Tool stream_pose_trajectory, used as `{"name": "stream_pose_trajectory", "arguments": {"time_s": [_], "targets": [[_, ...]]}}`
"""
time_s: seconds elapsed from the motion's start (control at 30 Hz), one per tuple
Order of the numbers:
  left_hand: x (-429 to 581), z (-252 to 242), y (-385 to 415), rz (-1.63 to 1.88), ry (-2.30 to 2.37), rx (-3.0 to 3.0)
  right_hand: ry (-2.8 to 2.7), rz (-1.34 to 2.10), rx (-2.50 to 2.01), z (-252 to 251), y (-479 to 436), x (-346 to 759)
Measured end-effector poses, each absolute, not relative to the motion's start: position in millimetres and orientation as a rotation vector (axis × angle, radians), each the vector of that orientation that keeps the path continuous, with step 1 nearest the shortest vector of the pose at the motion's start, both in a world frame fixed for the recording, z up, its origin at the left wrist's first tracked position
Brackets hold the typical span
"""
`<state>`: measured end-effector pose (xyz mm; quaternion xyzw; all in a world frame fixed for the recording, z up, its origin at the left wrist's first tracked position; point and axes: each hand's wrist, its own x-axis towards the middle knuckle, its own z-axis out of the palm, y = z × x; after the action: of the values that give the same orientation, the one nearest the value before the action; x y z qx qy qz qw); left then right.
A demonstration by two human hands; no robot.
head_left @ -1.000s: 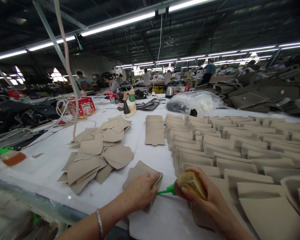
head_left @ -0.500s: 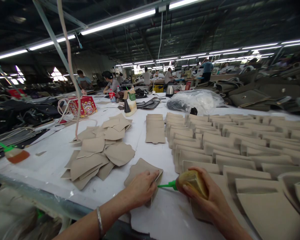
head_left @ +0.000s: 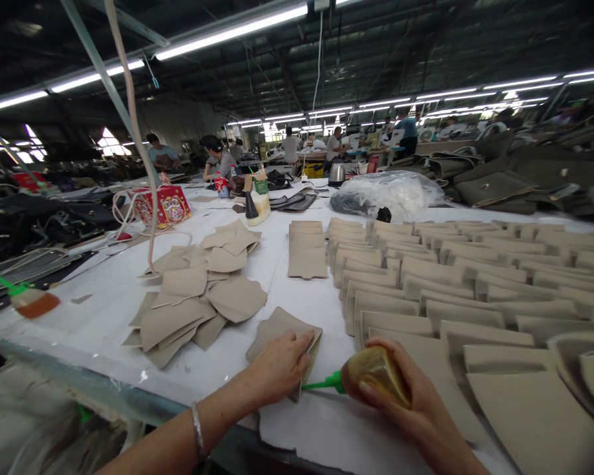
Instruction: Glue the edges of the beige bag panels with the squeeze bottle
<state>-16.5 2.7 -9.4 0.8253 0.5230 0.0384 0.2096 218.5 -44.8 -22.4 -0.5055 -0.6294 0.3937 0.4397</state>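
At six o'clock: beige panel [head_left: 273, 330], left hand [head_left: 280, 364] pressing on top, pinch beneath hidden, cannot tell. Five o'clock: squeeze bottle [head_left: 377, 377], right hand [head_left: 410, 399] clamped round it, green nozzle [head_left: 327, 382] by panel's edge. Seemingly done, four o'clock: ranked folded panels [head_left: 430, 272]; left, eight o'clock: loose panels [head_left: 236, 299].

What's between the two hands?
In the head view, a green nozzle lies between the left hand and the right hand, pointing toward the beige piece.
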Motion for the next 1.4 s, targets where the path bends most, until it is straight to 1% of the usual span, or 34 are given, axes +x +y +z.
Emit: {"name": "stream_pose_trajectory", "arguments": {"time_s": [0.1,0.27,0.43,0.47,0.57,0.63,0.7,0.83,0.93,1.1,1.27,1.4], "targets": [[-16.4,-10.3,2.1,0.103,1.464,2.303,-1.561,0.873,-1.289,-23.0,-45.6,217.5],[-16.1,-10.7,0.9,0.097,1.463,2.32,-1.51,1.075,-1.247,-22.3,-49.3,213.9],[-16.8,-10.7,0.7,0.098,1.476,2.313,-1.535,0.833,-1.312,-22.8,-45.9,214.7],[-17.0,-11.2,0.9,0.099,1.476,2.311,-1.523,0.848,-1.317,-22.3,-46.8,213.6],[-17.5,-12.5,1.5,0.095,1.48,2.316,-1.495,1.041,-1.286,-20.8,-52.0,209.4],[-17.4,-12.7,1.4,0.089,1.481,2.322,-1.497,1.092,-1.273,-20.8,-53.8,209.0],[-17.0,-12.1,1.1,0.084,1.484,2.317,-1.525,1.004,-1.288,-21.8,-50.8,211.8],[-15.9,-9.5,1.0,0.074,1.49,2.287,-1.562,0.719,-1.361,-23.1,-31.4,221.0],[-15.5,-7.8,2.1,0.082,1.482,2.269,-1.578,0.61,-1.372,-21.0,-14.9,224.1],[-15.9,-9.8,4.2,0.102,1.477,2.252,-1.607,0.616,-1.347,-19.1,-11.7,222.6],[-15.9,-13.0,5.8,0.107,1.484,2.255,-1.633,0.865,-1.287,-19.2,-20.5,224.1],[-15.3,-10.8,5.6,0.096,1.48,2.258,-1.571,0.706,-1.373,-17.1,-14.5,227.8]]}}
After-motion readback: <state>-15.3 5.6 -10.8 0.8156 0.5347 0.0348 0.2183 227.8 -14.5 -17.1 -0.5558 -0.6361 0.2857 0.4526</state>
